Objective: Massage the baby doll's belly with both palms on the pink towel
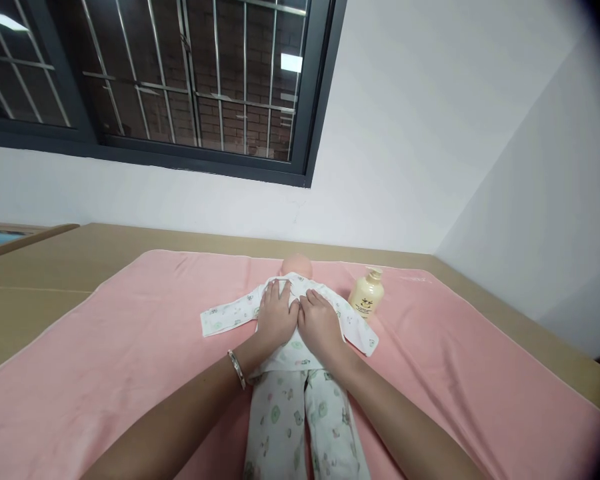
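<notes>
1. One pink blanket (130, 360) spread over a tan table (55, 267), beneath everything else; barred window (180, 80) above.
2. One doll (296, 267) lying face up mid-blanket in white printed clothes (225, 317), sleeves stretched sideways.
3. Two hands: left hand (276, 319) and right hand (321, 325) side by side, flat on the doll's chest, fingers loosely spread, pressing cloth, pinching nothing.
4. One cream bottle (367, 293) just right of the doll, unobstructed.
5. One bracelet (237, 369) on the left wrist.

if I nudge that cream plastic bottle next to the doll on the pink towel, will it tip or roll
The cream plastic bottle probably tips fairly easily: it stands upright on the soft pink towel, taller than wide. Its rounded body suggests it could roll once down. It looks light, though how full it is cannot be told.
</notes>
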`<act>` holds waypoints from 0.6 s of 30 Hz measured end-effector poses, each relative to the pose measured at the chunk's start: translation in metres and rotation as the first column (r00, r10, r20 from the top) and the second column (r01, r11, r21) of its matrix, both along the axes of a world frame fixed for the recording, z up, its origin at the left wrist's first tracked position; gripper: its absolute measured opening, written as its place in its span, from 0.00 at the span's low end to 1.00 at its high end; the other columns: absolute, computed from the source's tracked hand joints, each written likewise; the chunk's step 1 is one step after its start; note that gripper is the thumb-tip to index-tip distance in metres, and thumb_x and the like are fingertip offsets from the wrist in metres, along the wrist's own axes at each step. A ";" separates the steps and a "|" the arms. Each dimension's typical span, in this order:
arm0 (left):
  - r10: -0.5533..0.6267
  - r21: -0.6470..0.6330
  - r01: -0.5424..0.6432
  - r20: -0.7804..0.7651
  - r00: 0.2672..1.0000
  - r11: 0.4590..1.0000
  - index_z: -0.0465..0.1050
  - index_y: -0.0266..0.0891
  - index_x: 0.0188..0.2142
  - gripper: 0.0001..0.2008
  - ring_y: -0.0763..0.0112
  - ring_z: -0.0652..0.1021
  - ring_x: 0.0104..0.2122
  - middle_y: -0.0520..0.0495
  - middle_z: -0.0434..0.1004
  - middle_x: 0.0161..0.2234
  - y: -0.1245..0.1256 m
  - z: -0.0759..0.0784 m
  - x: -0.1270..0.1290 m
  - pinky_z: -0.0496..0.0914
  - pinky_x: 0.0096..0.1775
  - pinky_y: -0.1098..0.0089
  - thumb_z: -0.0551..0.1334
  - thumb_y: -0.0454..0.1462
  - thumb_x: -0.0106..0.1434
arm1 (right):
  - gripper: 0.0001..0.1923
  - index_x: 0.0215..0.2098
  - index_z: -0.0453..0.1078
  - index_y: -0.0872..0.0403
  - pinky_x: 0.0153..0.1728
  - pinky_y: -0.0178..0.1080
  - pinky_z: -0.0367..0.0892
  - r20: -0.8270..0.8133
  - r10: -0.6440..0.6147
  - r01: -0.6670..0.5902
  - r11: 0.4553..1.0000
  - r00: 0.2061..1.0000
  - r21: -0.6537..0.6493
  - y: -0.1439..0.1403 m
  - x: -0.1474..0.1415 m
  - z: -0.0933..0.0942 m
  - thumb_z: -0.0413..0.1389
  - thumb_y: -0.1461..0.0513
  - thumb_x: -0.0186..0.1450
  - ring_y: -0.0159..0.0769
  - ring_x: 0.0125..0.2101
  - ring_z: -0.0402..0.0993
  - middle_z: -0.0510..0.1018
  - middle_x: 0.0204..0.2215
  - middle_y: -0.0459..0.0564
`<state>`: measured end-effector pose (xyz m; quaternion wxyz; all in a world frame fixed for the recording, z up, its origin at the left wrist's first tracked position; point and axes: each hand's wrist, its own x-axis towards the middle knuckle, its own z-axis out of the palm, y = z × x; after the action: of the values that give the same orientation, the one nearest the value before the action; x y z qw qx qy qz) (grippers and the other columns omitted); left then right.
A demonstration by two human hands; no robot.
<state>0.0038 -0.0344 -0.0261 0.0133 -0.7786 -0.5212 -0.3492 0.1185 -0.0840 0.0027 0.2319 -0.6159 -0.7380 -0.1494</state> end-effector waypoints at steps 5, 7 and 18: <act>-0.061 0.059 0.060 0.011 0.998 0.996 0.66 0.35 0.56 0.20 0.49 0.63 0.61 0.34 0.64 0.59 0.001 -0.001 -0.001 0.59 0.60 0.45 0.50 0.35 0.67 | 0.21 0.56 0.70 0.57 0.63 0.44 0.54 -0.096 0.029 -0.035 0.998 0.995 -0.059 0.005 0.007 -0.001 0.44 0.63 0.70 0.43 0.61 0.61 0.68 0.59 0.56; -0.110 0.089 0.105 0.053 0.993 0.991 0.69 0.37 0.52 0.17 0.52 0.65 0.59 0.36 0.67 0.56 0.002 -0.001 -0.002 0.61 0.59 0.46 0.50 0.35 0.67 | 0.22 0.59 0.67 0.56 0.64 0.45 0.52 -0.142 0.031 -0.044 0.995 0.989 -0.089 0.008 0.009 -0.001 0.43 0.62 0.70 0.44 0.63 0.58 0.64 0.62 0.55; -0.142 0.120 0.113 0.267 0.953 0.986 0.68 0.40 0.35 0.05 0.57 0.73 0.49 0.41 0.74 0.44 -0.004 0.000 -0.001 0.69 0.52 0.54 0.53 0.34 0.65 | 0.26 0.64 0.59 0.60 0.65 0.50 0.48 -0.265 0.000 -0.052 0.980 0.964 -0.190 0.012 0.012 -0.001 0.42 0.60 0.70 0.46 0.66 0.49 0.55 0.66 0.56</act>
<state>0.0027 -0.0380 -0.0263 -0.0414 -0.7531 -0.4478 -0.4802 0.1307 -0.0716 0.0021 0.2683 -0.6404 -0.7196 0.0101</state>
